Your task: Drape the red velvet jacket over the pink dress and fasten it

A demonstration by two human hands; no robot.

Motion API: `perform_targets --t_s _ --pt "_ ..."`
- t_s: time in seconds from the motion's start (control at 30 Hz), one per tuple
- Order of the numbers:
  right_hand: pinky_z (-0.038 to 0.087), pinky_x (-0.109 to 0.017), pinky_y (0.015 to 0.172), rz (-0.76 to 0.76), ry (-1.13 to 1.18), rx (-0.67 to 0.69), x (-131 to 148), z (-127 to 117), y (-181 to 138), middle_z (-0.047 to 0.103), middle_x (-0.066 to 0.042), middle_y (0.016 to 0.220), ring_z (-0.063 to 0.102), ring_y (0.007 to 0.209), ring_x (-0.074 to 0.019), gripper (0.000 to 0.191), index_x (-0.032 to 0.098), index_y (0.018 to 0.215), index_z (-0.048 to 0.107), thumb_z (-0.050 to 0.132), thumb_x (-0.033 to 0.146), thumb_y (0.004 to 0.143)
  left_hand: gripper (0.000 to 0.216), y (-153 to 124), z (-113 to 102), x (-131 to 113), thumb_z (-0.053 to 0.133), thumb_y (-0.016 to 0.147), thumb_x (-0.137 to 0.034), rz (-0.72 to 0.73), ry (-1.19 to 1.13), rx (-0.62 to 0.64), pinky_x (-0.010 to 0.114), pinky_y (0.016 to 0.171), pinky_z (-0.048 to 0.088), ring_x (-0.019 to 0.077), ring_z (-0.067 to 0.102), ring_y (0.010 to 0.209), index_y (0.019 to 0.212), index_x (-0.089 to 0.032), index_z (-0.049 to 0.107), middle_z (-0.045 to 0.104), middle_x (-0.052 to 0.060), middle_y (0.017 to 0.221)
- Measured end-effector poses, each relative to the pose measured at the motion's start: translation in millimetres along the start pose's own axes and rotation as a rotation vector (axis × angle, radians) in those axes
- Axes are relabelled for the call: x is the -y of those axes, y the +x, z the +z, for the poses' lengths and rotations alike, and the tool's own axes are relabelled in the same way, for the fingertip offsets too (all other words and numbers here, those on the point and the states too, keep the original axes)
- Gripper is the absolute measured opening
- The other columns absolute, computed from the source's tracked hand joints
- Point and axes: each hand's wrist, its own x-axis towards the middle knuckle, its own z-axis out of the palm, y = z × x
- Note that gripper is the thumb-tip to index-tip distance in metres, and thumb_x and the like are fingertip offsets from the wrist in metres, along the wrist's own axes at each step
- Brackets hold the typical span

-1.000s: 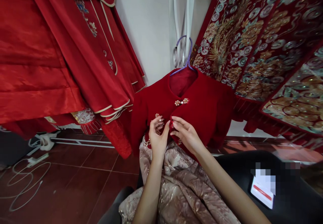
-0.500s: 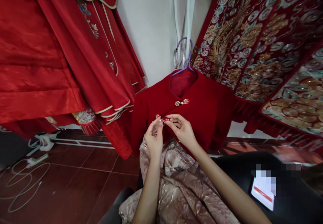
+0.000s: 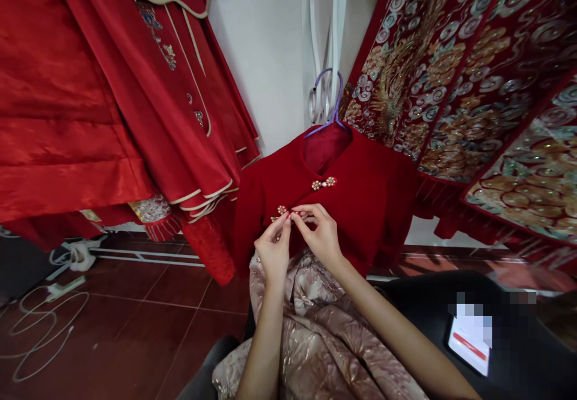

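A dark red jacket [image 3: 356, 201] with a V-shaped neckline hangs in front of me on a purple hanger [image 3: 336, 108]. Pearl-and-gold frog fasteners trim its front; the upper frog fastener [image 3: 324, 183] sits joined below the neck. Lower down, my left hand [image 3: 274, 249] and my right hand [image 3: 322, 231] meet fingertip to fingertip, each in a pinch on another beaded frog fastener, mostly hidden by the fingers. Just above my left fingers shows a flower-shaped beaded ornament [image 3: 282, 210]. Shiny pinkish brocade cloth [image 3: 333, 334] lies under my forearms.
Red garments [image 3: 171, 99] hang at the left, and densely embroidered garments [image 3: 451, 87] at the right. A lit phone [image 3: 469, 343] rests on a black surface [image 3: 424, 310] at lower right. White cable [image 3: 49, 328] lies on the tiled floor.
My right hand has shifted slightly left, closer to my left fingertips. The beaded piece between the fingers is now more covered. The jacket has hardly moved.
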Motion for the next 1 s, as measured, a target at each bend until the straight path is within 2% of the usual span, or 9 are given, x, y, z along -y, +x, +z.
perform_targets --t_s 0.33,0.5,0.57,0.77,0.87,1.0 --pt "0.057 -0.026 0.074 -0.001 0.001 0.012 -5 0 1 0.06 -0.005 0.093 0.061 0.084 -0.0138 0.014 0.018 0.096 0.066 0.059 0.028 0.089 0.021 6 -1 13 0.067 0.079 -0.03 -0.006 -0.036 0.053 0.031 0.09 0.052 0.018 0.068 0.091 0.093 -0.014 0.071 0.074 0.008 0.094" --pt "0.057 -0.028 0.082 0.063 0.077 0.122 -10 -12 -4 0.066 -0.005 0.103 0.065 0.094 -0.015 0.018 0.021 0.107 0.061 0.053 0.026 0.091 0.026 9 -10 14 0.063 0.083 -0.033 0.0 -0.062 0.132 0.032 0.093 0.05 0.0182 0.067 0.098 0.103 -0.015 0.065 0.071 0.01 0.105" --pt "0.056 -0.029 0.084 0.103 0.076 0.166 -12 -23 -11 0.067 -0.005 0.105 0.066 0.097 -0.0151 0.019 0.021 0.109 0.059 0.05 0.026 0.093 0.026 6 -18 19 0.06 0.085 -0.033 -0.013 -0.031 0.139 0.033 0.091 0.051 0.0181 0.067 0.097 0.104 -0.016 0.063 0.07 0.01 0.103" --pt "0.055 -0.028 0.072 0.2 -0.166 0.223 -29 -53 -44 0.066 -0.006 0.094 0.065 0.083 -0.0157 0.017 0.019 0.099 0.063 0.052 0.028 0.09 0.011 -17 -43 48 0.057 0.083 -0.025 -0.059 0.279 0.156 0.031 0.082 0.053 0.0166 0.066 0.085 0.09 -0.018 0.063 0.069 0.006 0.091" --pt "0.055 -0.029 0.071 0.277 -0.152 0.289 -41 -54 -56 0.065 -0.007 0.093 0.064 0.081 -0.0159 0.019 0.018 0.099 0.061 0.059 0.029 0.084 0.014 -26 -44 57 0.058 0.078 -0.018 -0.123 0.251 0.185 0.03 0.078 0.054 0.0166 0.067 0.083 0.091 -0.017 0.063 0.07 0.007 0.091" --pt "0.055 -0.028 0.072 0.311 -0.045 0.343 -45 -46 -59 0.066 -0.004 0.086 0.064 0.078 -0.0147 0.018 0.018 0.094 0.059 0.065 0.03 0.081 0.02 -28 -38 59 0.059 0.074 -0.014 -0.144 0.143 0.182 0.031 0.083 0.054 0.0159 0.068 0.086 0.095 -0.016 0.062 0.07 0.008 0.094"
